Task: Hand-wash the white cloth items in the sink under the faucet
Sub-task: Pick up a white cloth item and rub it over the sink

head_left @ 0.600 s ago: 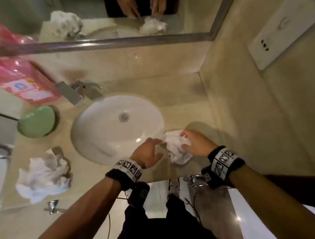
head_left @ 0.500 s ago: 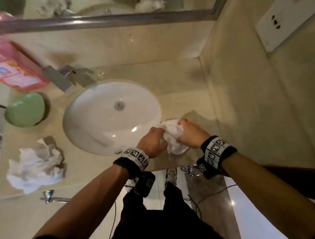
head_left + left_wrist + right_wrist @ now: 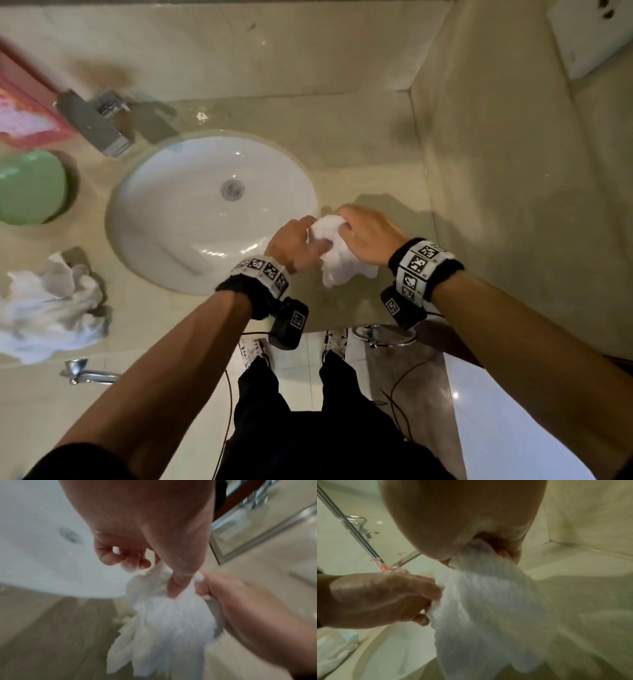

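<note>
Comparing with half a second earlier, the cloth (image 3: 337, 255) is now bunched tighter between the left hand (image 3: 297, 244) and right hand (image 3: 370, 235), both gripping it, at 4 o'clock of the sink (image 3: 164, 219), so wringing is judged underway, not rinsing.

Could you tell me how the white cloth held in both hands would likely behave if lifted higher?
The white cloth would probably flop: its free end hangs limp below the left hand and right hand. It looks light, bunching easily, though any wetness would add weight.
</note>
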Available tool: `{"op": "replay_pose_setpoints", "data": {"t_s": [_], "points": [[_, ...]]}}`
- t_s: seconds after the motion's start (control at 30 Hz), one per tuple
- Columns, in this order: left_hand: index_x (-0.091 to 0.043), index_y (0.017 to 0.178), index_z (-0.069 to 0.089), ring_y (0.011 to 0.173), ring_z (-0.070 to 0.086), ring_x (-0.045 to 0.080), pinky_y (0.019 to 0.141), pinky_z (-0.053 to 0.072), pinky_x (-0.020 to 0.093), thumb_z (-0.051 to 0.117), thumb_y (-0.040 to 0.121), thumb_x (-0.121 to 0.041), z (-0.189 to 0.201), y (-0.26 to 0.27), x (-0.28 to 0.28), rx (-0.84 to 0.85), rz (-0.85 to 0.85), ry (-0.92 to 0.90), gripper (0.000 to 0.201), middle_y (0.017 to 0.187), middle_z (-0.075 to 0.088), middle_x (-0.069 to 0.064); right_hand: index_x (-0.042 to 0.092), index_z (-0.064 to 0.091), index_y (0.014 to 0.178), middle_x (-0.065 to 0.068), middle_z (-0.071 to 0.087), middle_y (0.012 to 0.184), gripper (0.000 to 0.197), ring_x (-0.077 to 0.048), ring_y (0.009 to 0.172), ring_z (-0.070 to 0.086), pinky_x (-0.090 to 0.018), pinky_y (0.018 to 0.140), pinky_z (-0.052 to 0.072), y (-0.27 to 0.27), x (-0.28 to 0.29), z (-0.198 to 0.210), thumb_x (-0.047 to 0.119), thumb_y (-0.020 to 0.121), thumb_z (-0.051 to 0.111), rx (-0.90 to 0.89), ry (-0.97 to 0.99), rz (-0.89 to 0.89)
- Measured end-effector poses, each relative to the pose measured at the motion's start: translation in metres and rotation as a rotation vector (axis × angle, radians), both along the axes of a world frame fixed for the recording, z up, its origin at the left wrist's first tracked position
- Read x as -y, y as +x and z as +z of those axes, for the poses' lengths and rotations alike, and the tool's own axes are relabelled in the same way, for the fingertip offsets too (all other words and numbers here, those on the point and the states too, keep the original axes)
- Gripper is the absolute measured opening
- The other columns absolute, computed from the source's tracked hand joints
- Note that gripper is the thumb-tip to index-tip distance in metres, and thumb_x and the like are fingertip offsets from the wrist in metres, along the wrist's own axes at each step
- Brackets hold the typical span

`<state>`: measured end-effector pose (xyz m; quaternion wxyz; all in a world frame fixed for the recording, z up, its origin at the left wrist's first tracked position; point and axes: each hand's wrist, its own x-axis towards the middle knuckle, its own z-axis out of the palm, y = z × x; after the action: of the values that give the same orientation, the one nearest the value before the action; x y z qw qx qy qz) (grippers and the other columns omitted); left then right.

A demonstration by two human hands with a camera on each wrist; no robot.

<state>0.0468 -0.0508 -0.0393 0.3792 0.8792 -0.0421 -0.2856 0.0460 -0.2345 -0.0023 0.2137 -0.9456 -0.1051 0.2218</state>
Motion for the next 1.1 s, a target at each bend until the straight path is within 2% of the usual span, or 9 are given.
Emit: {"op": "replay_pose_setpoints", "data": {"t_s": [0.1, 0.23, 0.37, 0.47, 0.6, 0.73, 0.83, 0.97, 1.1], "points": [[-0.023, 0.081, 0.052, 0.068, 0.054, 0.010, 0.060, 0.041, 0.027, 0.069, 0.074, -0.032, 0.019, 0.018, -0.025, -0.036, 0.130, -0.212, 0.020, 0.076, 0.057, -0.004, 0.015, 0.045, 0.108, 0.000, 0.059, 0.081, 0.019, -0.024, 0.068, 0.055, -0.036, 0.056, 0.040, 0.008, -0.008, 0.015, 0.032, 0.099, 0.043, 0.079, 0.071, -0.012], [-0.015, 0.110, 0.049, 0.078, 0.059, 0.010, 0.069, 0.050, 0.022, 0.056, 0.090, 0.003, 0.042, 0.024, -0.057, -0.045, 0.312, -0.406, 0.027, 0.089, 0.061, -0.002, 0.023, 0.038, 0.097, 0.007, 0.051, 0.074, 0.017, -0.026, 0.066, 0.052, -0.033, 0.053, 0.032, 0.024, -0.029, 0.041, 0.027, 0.092, 0.054, 0.096, 0.145, 0.110], [-0.023, 0.116, 0.046, 0.084, 0.068, 0.019, 0.073, 0.056, 0.034, 0.060, 0.096, -0.028, 0.070, 0.030, -0.098, 0.084, 0.328, -0.257, 0.025, 0.099, 0.068, 0.001, 0.016, 0.052, 0.108, -0.006, 0.065, 0.095, 0.013, -0.029, 0.081, 0.057, -0.040, 0.071, 0.046, 0.047, -0.061, 0.065, 0.023, 0.097, 0.049, 0.198, 0.211, 0.165], [-0.033, 0.111, 0.048, 0.072, 0.064, 0.014, 0.067, 0.047, 0.030, 0.053, 0.094, -0.053, 0.084, 0.031, -0.134, 0.163, 0.383, -0.075, 0.027, 0.081, 0.063, -0.011, 0.012, 0.057, 0.109, -0.013, 0.068, 0.088, 0.022, -0.033, 0.078, 0.060, -0.042, 0.070, 0.048, 0.066, -0.092, 0.078, 0.028, 0.103, 0.042, 0.266, 0.253, 0.135], [-0.026, 0.119, 0.051, 0.076, 0.058, 0.017, 0.069, 0.041, 0.030, 0.049, 0.097, -0.050, 0.092, 0.035, -0.180, 0.268, 0.353, 0.173, 0.033, 0.082, 0.058, -0.011, 0.014, 0.044, 0.080, 0.006, 0.044, 0.064, 0.027, -0.026, 0.066, 0.044, -0.036, 0.061, 0.030, 0.081, -0.143, 0.094, 0.027, 0.104, 0.044, 0.331, 0.334, 0.121], [-0.020, 0.102, 0.061, 0.085, 0.062, 0.029, 0.073, 0.047, 0.035, 0.062, 0.092, -0.034, 0.100, 0.036, -0.229, 0.298, 0.274, 0.251, 0.017, 0.091, 0.065, 0.006, 0.013, 0.042, 0.079, 0.006, 0.042, 0.064, 0.029, -0.015, 0.060, 0.039, -0.035, 0.058, 0.025, 0.091, -0.183, 0.107, 0.030, 0.103, 0.044, 0.225, 0.471, 0.050], [-0.019, 0.095, 0.068, 0.089, 0.062, 0.028, 0.082, 0.049, 0.040, 0.056, 0.097, -0.032, 0.107, 0.033, -0.258, 0.227, 0.266, 0.081, 0.018, 0.092, 0.068, 0.006, 0.012, 0.055, 0.093, 0.002, 0.062, 0.080, 0.035, -0.016, 0.070, 0.056, -0.033, 0.063, 0.045, 0.093, -0.212, 0.111, 0.046, 0.089, 0.063, 0.069, 0.497, 0.036], [-0.032, 0.090, 0.067, 0.081, 0.059, 0.009, 0.073, 0.044, 0.028, 0.054, 0.098, -0.033, 0.118, 0.033, -0.290, 0.185, 0.403, -0.234, 0.015, 0.081, 0.065, -0.017, 0.018, 0.063, 0.115, 0.000, 0.070, 0.105, 0.036, -0.018, 0.091, 0.061, -0.029, 0.071, 0.046, 0.099, -0.249, 0.109, 0.038, 0.087, 0.070, 0.022, 0.316, 0.132], [-0.015, 0.096, 0.057, 0.074, 0.059, 0.013, 0.059, 0.046, 0.020, 0.065, 0.083, -0.045, 0.122, 0.050, -0.317, 0.252, 0.625, -0.271, 0.034, 0.086, 0.062, 0.000, 0.015, 0.069, 0.106, -0.013, 0.071, 0.108, 0.028, -0.026, 0.096, 0.068, -0.039, 0.080, 0.053, 0.100, -0.289, 0.105, 0.040, 0.093, 0.065, -0.108, 0.345, 0.167]]}}
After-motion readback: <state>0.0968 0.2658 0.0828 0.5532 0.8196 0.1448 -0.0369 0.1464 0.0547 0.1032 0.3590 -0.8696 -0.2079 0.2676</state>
